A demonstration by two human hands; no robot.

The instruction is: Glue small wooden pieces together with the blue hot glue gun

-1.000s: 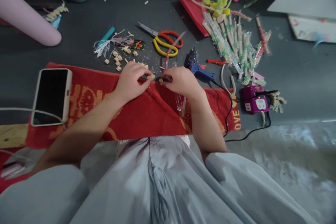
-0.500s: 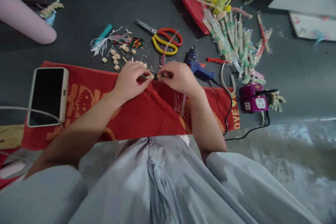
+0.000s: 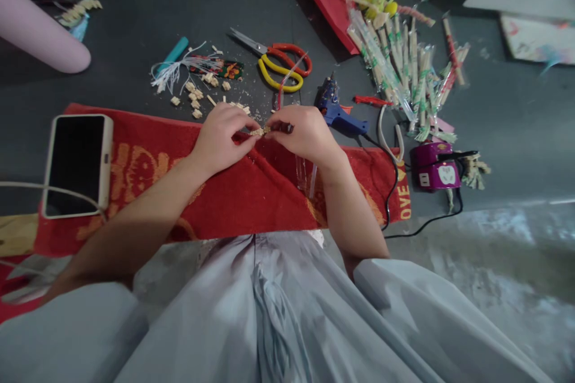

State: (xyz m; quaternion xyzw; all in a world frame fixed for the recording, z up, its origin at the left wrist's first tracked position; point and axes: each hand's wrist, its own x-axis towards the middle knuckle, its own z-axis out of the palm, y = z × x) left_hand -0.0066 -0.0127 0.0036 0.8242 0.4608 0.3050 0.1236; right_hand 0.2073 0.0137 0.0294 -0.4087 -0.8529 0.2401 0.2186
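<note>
My left hand [image 3: 222,140] and my right hand [image 3: 303,131] meet fingertip to fingertip over the far edge of a red towel [image 3: 251,191]. Between them they pinch a small tan wooden piece [image 3: 259,130]. Both hands have their fingers curled in a pinch. Several similar tan bits [image 3: 195,96] lie scattered on the dark floor just beyond the left hand. A thin red and clear strand [image 3: 287,75] rises from near the right fingers.
A phone [image 3: 76,163] with a cable rests on the towel's left end. Beyond the hands lie red and yellow scissors [image 3: 281,66], a blue glue gun [image 3: 339,116], a pile of wrapped sticks [image 3: 404,69] and a purple power strip [image 3: 435,172]. A pink roll [image 3: 40,33] lies far left.
The hands have drawn closer together on the small piece; the dark item seen between the fingers earlier is now hidden. The view has shifted slightly.
</note>
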